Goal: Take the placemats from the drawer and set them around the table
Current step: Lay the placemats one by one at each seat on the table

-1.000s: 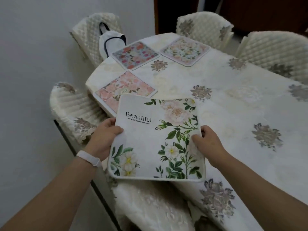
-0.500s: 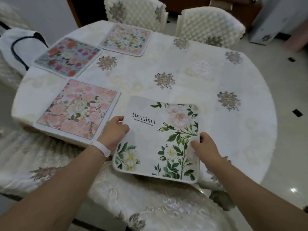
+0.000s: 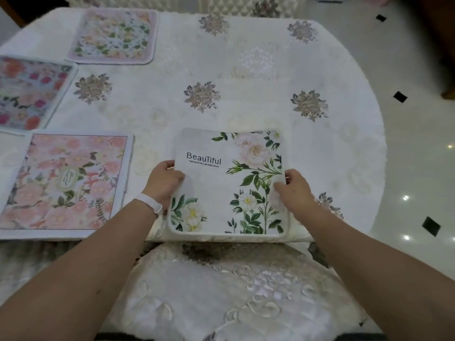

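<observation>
Near the table's (image 3: 246,77) front edge, the white "Beautiful" placemat (image 3: 229,183) lay before a covered chair (image 3: 221,286); the left hand (image 3: 163,179) pinched its left edge, thumb on top; the right hand (image 3: 293,189) gripped its right edge; three floral placemats, pink (image 3: 66,180), blue-red (image 3: 27,92) and pale (image 3: 113,35), lay leftward.
</observation>
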